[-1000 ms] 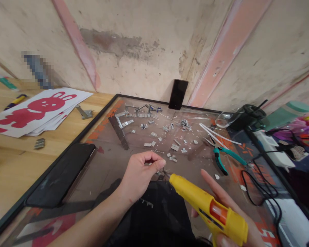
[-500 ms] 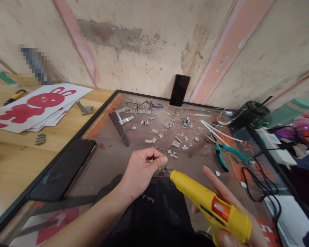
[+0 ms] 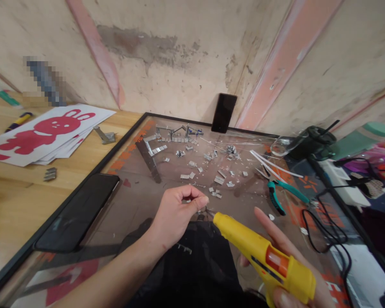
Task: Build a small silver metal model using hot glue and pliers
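My right hand [image 3: 276, 231] is wrapped round the handle of a yellow hot glue gun [image 3: 244, 239], its index finger stretched along the far side. The gun's metal nozzle [image 3: 209, 211] points left, close to the fingertips of my left hand [image 3: 179, 207]. Those left fingers are pinched together over the glass tabletop; what they hold is too small and hidden to name. Just beyond my hands lie scattered small silvery metal pieces [image 3: 219, 179]. A thin toothed strip [image 3: 184, 248] shows below my left wrist.
Teal-handled pliers [image 3: 276, 196] and white glue sticks [image 3: 269, 164] lie right of centre. A phone [image 3: 223, 113] leans on the wall; another dark phone [image 3: 78, 214] lies left. Black cable [image 3: 324, 231] coils at right, near a green bottle [image 3: 362, 139]. Printed sheets [image 3: 57, 132] lie far left.
The glue gun has shifted very slightly to the right. My left hand keeps its pinch in nearly the same place.
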`<move>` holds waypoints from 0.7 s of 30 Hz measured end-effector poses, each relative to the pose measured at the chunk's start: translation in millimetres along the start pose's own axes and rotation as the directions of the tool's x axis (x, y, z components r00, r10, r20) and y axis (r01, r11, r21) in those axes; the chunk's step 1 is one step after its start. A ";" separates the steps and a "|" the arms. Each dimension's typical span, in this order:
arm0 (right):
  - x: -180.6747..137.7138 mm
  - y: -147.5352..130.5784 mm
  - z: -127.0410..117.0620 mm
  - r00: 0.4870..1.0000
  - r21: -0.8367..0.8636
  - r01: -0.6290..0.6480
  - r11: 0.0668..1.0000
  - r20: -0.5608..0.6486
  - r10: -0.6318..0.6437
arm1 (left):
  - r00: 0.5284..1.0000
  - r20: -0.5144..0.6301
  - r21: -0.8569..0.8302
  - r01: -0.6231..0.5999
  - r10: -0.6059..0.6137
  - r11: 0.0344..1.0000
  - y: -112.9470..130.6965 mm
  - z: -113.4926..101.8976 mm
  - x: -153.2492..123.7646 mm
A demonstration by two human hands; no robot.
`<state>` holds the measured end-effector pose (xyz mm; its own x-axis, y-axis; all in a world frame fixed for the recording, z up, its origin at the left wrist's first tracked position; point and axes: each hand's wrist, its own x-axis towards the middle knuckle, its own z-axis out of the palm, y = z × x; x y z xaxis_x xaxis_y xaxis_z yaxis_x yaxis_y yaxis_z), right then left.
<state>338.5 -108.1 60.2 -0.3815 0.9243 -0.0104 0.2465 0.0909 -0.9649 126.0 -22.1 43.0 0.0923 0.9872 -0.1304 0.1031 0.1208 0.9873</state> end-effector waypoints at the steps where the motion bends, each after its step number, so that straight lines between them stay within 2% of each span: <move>1: -0.2 0.1 -0.1 1.000 -0.006 -0.009 1.000 0.006 0.009 | 1.000 -0.002 -0.001 0.009 -0.009 1.000 0.3 0.1 0.0; 8: -1.2 0.8 1.0 1.000 0.022 -0.024 0.999 -0.009 0.024 | 1.000 -0.024 -0.023 0.019 -0.020 1.000 3.4 -2.1 1.7; 17: 3.4 -3.9 3.4 0.999 -0.038 0.019 0.999 -0.047 -0.021 | 1.000 0.004 -0.018 0.014 -0.014 1.000 0.4 0.0 0.3; 21: 4.1 -5.1 2.7 1.000 -0.065 0.015 0.998 0.000 -0.015 | 1.000 -0.004 -0.016 0.023 -0.023 1.000 -0.5 0.0 0.8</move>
<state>333.3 -105.8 64.3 -0.3852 0.9228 0.0040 0.2981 0.1285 -0.9458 125.9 -21.4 42.4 0.0856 0.9845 -0.1530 0.0892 0.1454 0.9854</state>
